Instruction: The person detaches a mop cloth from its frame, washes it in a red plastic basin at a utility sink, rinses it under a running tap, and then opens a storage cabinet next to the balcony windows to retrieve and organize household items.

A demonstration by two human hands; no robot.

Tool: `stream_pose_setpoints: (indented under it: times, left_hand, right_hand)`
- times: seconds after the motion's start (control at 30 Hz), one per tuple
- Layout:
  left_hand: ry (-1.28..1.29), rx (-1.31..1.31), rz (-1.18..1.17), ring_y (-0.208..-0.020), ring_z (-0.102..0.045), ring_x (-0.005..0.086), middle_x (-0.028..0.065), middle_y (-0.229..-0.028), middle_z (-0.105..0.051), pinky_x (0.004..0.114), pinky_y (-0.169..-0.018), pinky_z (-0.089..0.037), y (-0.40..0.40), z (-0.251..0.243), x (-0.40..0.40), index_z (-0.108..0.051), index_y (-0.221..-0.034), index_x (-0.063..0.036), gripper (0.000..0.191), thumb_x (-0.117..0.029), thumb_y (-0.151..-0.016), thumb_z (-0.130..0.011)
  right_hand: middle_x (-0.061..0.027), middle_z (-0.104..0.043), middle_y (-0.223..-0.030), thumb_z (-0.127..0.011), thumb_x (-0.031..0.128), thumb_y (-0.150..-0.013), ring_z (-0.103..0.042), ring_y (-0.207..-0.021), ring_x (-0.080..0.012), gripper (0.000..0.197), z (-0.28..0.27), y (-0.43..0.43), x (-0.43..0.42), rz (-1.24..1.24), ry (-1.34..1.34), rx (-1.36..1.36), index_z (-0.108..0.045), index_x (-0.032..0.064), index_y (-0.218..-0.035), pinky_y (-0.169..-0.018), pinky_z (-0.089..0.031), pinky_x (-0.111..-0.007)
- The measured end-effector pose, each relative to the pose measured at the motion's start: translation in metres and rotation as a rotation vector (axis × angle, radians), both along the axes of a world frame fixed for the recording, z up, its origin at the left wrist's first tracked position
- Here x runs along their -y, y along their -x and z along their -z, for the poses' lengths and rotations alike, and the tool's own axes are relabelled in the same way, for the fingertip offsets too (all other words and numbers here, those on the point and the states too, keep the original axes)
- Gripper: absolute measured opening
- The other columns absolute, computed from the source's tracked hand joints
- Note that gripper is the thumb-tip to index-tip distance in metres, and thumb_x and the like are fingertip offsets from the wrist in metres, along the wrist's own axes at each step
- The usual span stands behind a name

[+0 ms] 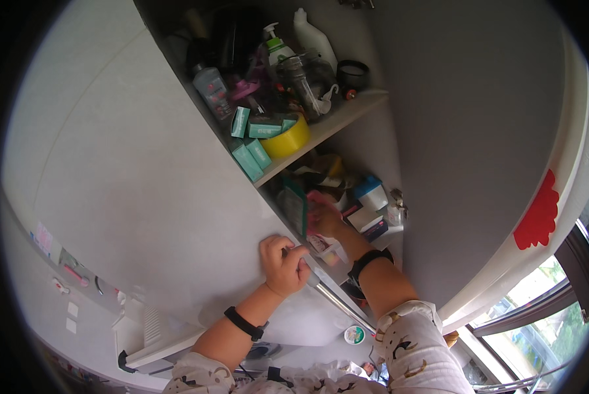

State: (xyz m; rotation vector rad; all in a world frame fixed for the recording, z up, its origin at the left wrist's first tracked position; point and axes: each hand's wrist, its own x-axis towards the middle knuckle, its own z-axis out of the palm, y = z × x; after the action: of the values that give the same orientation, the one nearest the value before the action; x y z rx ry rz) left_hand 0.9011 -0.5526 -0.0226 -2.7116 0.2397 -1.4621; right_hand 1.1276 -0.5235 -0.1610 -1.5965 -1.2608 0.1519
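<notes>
My left hand (284, 263) is closed around the grey end of a metal pole (341, 298), beside the cabinet's edge. My right hand (326, 221) reaches into the lower shelf compartment, at a pink plastic container (319, 197); its fingers are partly hidden, so whether it grips the container is unclear. Just left of that hand stands a green-framed object (297, 207). To its right lie a white tub with a blue lid (372, 193), small boxes (366, 219) and a clear bottle (397, 213).
The shelf board (324, 140) above my right hand holds a yellow tape roll (289, 140), teal boxes (247, 160), a pump bottle (279, 49) and a white bottle (316, 39). An open cabinet door (471, 147) stands at right. A round tub (354, 335) is below.
</notes>
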Motion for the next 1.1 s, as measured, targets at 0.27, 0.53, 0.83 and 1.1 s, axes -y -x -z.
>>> stream_pose_setpoints:
  times: [0.27, 0.53, 0.83, 1.1]
  left_hand:
    - [0.026, -0.016, 0.013, -0.092, -0.044, 0.0327, 0.0096, -0.099, -0.044, 0.043, -0.081, -0.04, -0.001, 0.005, 0.001, -0.064, -0.087, -0.0141, 0.025, -0.006, -0.064, -0.057]
    - [-0.019, -0.011, -0.013, -0.09, -0.043, 0.0314, 0.0094, -0.098, -0.044, 0.04, -0.077, -0.039, 0.001, 0.001, -0.003, -0.064, -0.084, -0.0142, 0.021, -0.008, -0.065, -0.056]
    - [-0.044, -0.026, 0.0, -0.091, -0.041, 0.0317, 0.0117, -0.097, -0.04, 0.039, -0.073, -0.037, -0.001, 0.003, -0.004, -0.061, -0.078, -0.0118, 0.015, -0.008, -0.065, -0.055]
    - [-0.037, -0.005, 0.007, -0.091, -0.043, 0.0318, 0.0102, -0.097, -0.043, 0.039, -0.073, -0.038, -0.002, 0.004, -0.003, -0.061, -0.078, -0.0156, 0.016, -0.008, -0.064, -0.058]
  right_hand:
    - [-0.0073, -0.064, -0.109, -0.061, 0.008, -0.085, -0.062, -0.099, -0.0244, 0.046, 0.001, 0.001, -0.022, -0.017, 0.128, -0.342, -0.05, 0.0109, -0.13, -0.089, -0.049, -0.029]
    - [-0.0012, -0.065, -0.106, -0.066, 0.01, -0.091, -0.059, -0.099, -0.0105, 0.033, -0.065, -0.018, 0.023, -0.477, -0.497, -1.303, -0.062, 0.007, -0.123, -0.088, -0.047, -0.03]
    - [-0.0024, -0.062, -0.087, -0.065, -0.005, -0.082, -0.056, -0.072, -0.0089, 0.036, -0.111, -0.035, 0.104, -0.198, -0.729, -0.873, -0.065, 0.0011, -0.118, -0.064, -0.046, -0.022]
    - [-0.0031, -0.063, -0.082, -0.062, -0.01, -0.079, -0.059, -0.067, -0.0102, 0.035, -0.106, -0.008, 0.091, -0.232, -0.618, -0.942, -0.066, -0.0013, -0.113, -0.061, -0.048, -0.022]
